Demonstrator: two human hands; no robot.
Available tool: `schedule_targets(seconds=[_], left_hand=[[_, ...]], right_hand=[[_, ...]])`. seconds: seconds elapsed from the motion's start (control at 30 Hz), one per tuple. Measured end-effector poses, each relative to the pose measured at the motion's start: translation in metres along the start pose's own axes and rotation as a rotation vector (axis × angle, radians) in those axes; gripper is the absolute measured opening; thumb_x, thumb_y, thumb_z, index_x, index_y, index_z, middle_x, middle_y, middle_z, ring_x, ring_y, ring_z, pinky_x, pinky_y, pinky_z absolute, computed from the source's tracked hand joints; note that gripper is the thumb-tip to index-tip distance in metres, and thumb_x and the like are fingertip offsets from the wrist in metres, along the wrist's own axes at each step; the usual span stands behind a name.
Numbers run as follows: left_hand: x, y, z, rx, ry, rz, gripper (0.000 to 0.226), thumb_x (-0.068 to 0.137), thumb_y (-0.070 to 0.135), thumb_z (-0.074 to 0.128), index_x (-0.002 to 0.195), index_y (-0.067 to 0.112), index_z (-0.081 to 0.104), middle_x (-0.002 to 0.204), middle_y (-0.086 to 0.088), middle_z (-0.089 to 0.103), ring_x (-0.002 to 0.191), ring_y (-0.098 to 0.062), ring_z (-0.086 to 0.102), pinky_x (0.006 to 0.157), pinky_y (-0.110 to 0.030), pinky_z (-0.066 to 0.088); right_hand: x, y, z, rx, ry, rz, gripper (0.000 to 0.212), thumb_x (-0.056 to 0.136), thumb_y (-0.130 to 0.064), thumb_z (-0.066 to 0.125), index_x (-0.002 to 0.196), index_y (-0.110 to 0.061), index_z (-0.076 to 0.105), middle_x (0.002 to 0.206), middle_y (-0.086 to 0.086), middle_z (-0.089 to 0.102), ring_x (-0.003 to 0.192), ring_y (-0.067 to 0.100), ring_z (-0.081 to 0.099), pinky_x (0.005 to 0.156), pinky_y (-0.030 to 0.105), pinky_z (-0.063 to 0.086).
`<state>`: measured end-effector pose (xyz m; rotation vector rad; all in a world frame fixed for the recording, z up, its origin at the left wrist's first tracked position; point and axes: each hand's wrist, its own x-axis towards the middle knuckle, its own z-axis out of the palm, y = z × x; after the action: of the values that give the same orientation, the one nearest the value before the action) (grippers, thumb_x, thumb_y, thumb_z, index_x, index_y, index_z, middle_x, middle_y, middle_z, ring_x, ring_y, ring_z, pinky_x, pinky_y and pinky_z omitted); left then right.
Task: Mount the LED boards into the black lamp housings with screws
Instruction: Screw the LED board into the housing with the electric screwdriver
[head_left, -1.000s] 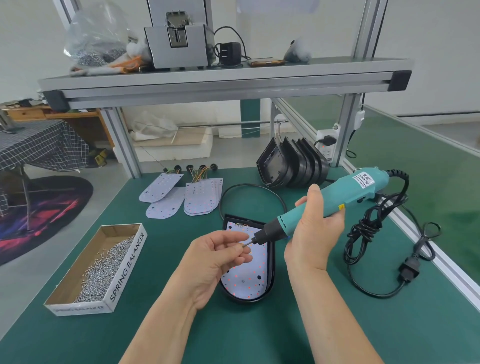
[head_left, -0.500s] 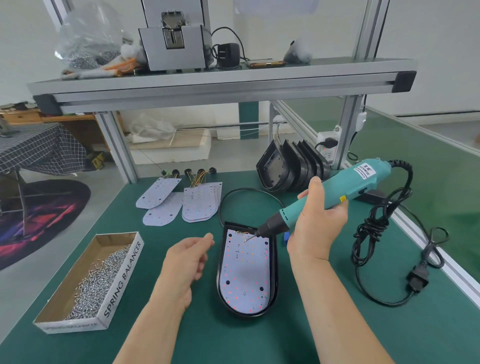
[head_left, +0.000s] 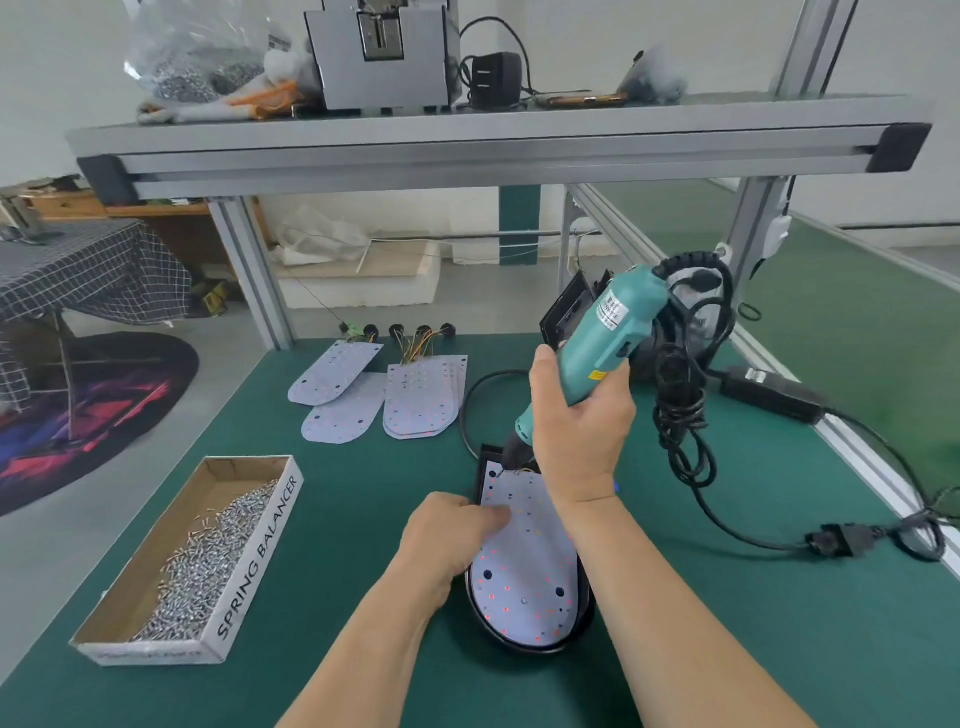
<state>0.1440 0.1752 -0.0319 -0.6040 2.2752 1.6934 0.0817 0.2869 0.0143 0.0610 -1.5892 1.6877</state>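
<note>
A black lamp housing (head_left: 519, 647) lies on the green mat in front of me, with a white LED board (head_left: 524, 571) seated inside it. My right hand (head_left: 582, 436) grips a teal electric screwdriver (head_left: 608, 332), held steeply upright. Its bit comes down at the board's far left corner. My left hand (head_left: 447, 530) rests on the housing's left edge, its fingers laid on the board. Whether a screw sits under the bit is too small to tell.
An open cardboard box of screws (head_left: 208, 551) sits at the left. Spare LED boards (head_left: 421, 400) with wires lie further back. More black housings (head_left: 566, 312) stand behind the screwdriver. Its bundled cable (head_left: 680, 415), adapter (head_left: 769, 395) and plug (head_left: 831, 540) trail to the right.
My left hand let go at the bit, drew back, then came onto the board's left side. My right hand swung the screwdriver from a low slant to nearly upright over the far left corner.
</note>
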Motion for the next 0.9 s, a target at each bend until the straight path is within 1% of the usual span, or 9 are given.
schedule_targets(seconds=[0.13,0.23,0.37,0.47,0.53,0.63,0.7,0.77,0.9], left_hand=[[0.004,-0.003,0.0,-0.019,0.015,-0.009,0.038,0.055,0.037,0.07,0.077,0.007,0.062,0.078,-0.016,0.063,0.072,-0.021,0.052,0.072,-0.036,0.043],[0.005,-0.005,-0.001,-0.032,0.02,-0.011,0.058,0.055,0.037,0.07,0.089,-0.01,0.067,0.1,-0.027,0.071,0.075,-0.022,0.058,0.081,-0.045,0.054],[0.003,-0.003,0.0,-0.02,0.002,-0.004,0.055,0.054,0.037,0.07,0.087,-0.007,0.066,0.104,-0.026,0.07,0.076,-0.024,0.06,0.086,-0.049,0.055],[0.002,-0.002,0.0,-0.029,0.01,-0.003,0.062,0.055,0.037,0.071,0.093,-0.013,0.064,0.105,-0.026,0.07,0.077,-0.028,0.063,0.096,-0.056,0.051],[0.001,-0.002,0.0,-0.027,0.012,-0.003,0.064,0.055,0.037,0.071,0.094,-0.013,0.064,0.105,-0.026,0.071,0.078,-0.033,0.066,0.093,-0.054,0.053],[-0.001,-0.002,0.0,-0.028,0.004,0.01,0.057,0.055,0.037,0.071,0.088,-0.009,0.066,0.107,-0.028,0.069,0.076,-0.026,0.06,0.081,-0.042,0.051],[-0.001,-0.002,0.001,-0.035,0.007,-0.001,0.062,0.056,0.037,0.071,0.094,-0.011,0.065,0.108,-0.026,0.069,0.08,-0.033,0.067,0.091,-0.049,0.054],[-0.002,-0.002,0.001,-0.037,0.01,-0.011,0.065,0.056,0.036,0.071,0.101,-0.011,0.065,0.109,-0.025,0.07,0.088,-0.039,0.07,0.099,-0.055,0.049],[-0.002,-0.003,0.001,-0.032,0.022,-0.026,0.061,0.056,0.036,0.071,0.1,-0.007,0.069,0.107,-0.022,0.072,0.095,-0.038,0.071,0.1,-0.056,0.051]], right_hand=[[-0.004,0.005,0.004,-0.001,-0.021,-0.038,0.027,0.082,-0.039,0.067,0.084,-0.016,0.053,0.064,-0.009,0.057,0.057,0.008,0.054,0.058,0.018,0.045],[-0.004,0.006,0.004,0.001,-0.016,-0.029,0.027,0.082,-0.036,0.067,0.086,-0.013,0.054,0.067,-0.004,0.059,0.059,0.01,0.055,0.059,0.02,0.046],[-0.005,0.007,0.002,-0.005,-0.023,-0.021,0.025,0.082,-0.034,0.068,0.087,-0.013,0.055,0.066,-0.009,0.058,0.059,0.009,0.056,0.062,0.016,0.045],[-0.006,0.007,0.001,-0.003,-0.028,-0.016,0.023,0.082,-0.035,0.067,0.085,-0.018,0.053,0.066,-0.009,0.058,0.059,0.012,0.056,0.061,0.02,0.046],[-0.007,0.006,0.002,-0.011,-0.029,-0.016,0.025,0.082,-0.038,0.067,0.084,-0.017,0.052,0.066,-0.005,0.058,0.059,0.014,0.056,0.061,0.025,0.048],[-0.007,0.007,0.005,-0.012,-0.039,-0.037,0.032,0.082,-0.039,0.066,0.084,-0.01,0.053,0.065,0.001,0.059,0.058,0.017,0.056,0.059,0.028,0.048],[-0.007,0.007,0.008,-0.018,-0.052,-0.064,0.034,0.082,-0.041,0.065,0.084,-0.008,0.054,0.066,0.003,0.06,0.059,0.017,0.055,0.058,0.026,0.047],[-0.008,0.008,0.01,-0.013,-0.073,-0.066,0.03,0.081,-0.041,0.065,0.083,-0.013,0.053,0.066,-0.003,0.059,0.058,0.014,0.055,0.056,0.022,0.046],[-0.009,0.012,0.012,-0.003,-0.11,0.001,0.023,0.08,-0.042,0.064,0.078,-0.029,0.045,0.061,-0.016,0.052,0.054,0.007,0.05,0.055,0.016,0.041]])
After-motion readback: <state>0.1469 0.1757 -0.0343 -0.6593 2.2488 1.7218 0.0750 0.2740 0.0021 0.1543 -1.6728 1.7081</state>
